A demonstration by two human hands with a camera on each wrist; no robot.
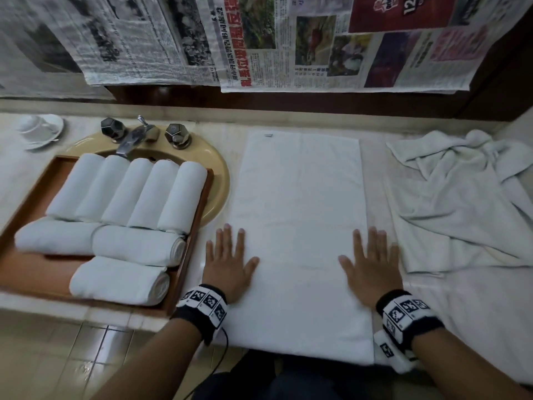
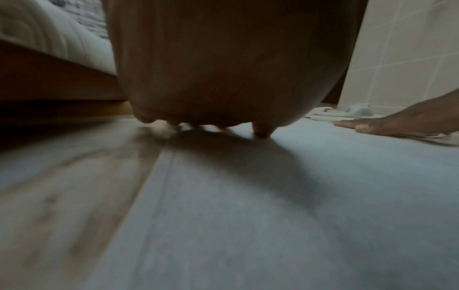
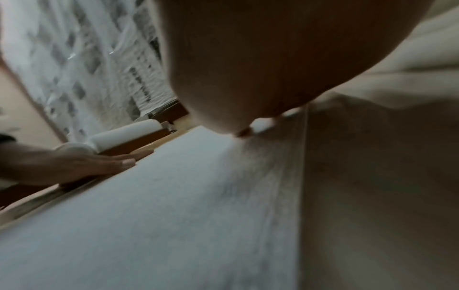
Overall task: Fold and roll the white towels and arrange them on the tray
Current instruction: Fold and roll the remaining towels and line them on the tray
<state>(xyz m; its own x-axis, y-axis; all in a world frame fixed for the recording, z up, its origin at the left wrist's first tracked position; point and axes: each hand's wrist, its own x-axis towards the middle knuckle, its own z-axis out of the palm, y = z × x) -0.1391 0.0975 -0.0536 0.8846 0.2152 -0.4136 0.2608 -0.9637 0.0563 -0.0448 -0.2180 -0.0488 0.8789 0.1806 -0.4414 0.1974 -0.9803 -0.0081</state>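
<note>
A folded white towel [image 1: 300, 226] lies flat and long on the counter in front of me. My left hand [image 1: 227, 261] presses palm-down on its left edge with fingers spread. Flat on the towel's right edge rests my right hand [image 1: 372, 264], fingers straight. A wooden tray [image 1: 31, 272] at the left holds several rolled white towels [image 1: 127, 192] in two rows. The left wrist view shows the towel surface [image 2: 273, 206] under my left hand [image 2: 223, 78], with my right hand [image 2: 397, 121] beyond. In the right wrist view my left hand [image 3: 74, 164] lies beside the tray [image 3: 139, 139].
A crumpled white towel [image 1: 461, 203] lies at the right of the counter. The tray sits over a tan sink [image 1: 219, 180] with a chrome tap [image 1: 135, 137]. A white cup and saucer [image 1: 40, 129] stand at the far left. Newspapers [image 1: 259, 39] cover the wall behind.
</note>
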